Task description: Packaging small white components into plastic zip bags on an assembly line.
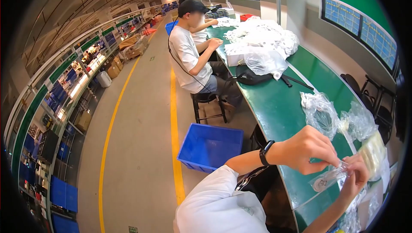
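Note:
A small clear plastic bag [322,183] with something white and rounded inside hangs between my hands over the green workbench. My left hand [302,149], with a black band on its wrist, pinches the bag's upper edge between thumb and fingers. On the other side of that edge, my right hand [357,174] has its fingers closed on the bag as well. Just beyond my hands lie a clear bag of white coiled items [319,113] and crumpled clear plastic [359,120]. To the right of my right hand is a pale yellowish plastic-wrapped stack [372,153].
The green workbench [274,104] runs away from me, with a large heap of white bagged items [262,36] and a black bag [253,75] farther along. A blue bin [210,145] stands on the floor to the left. Two people in black caps sit beyond it.

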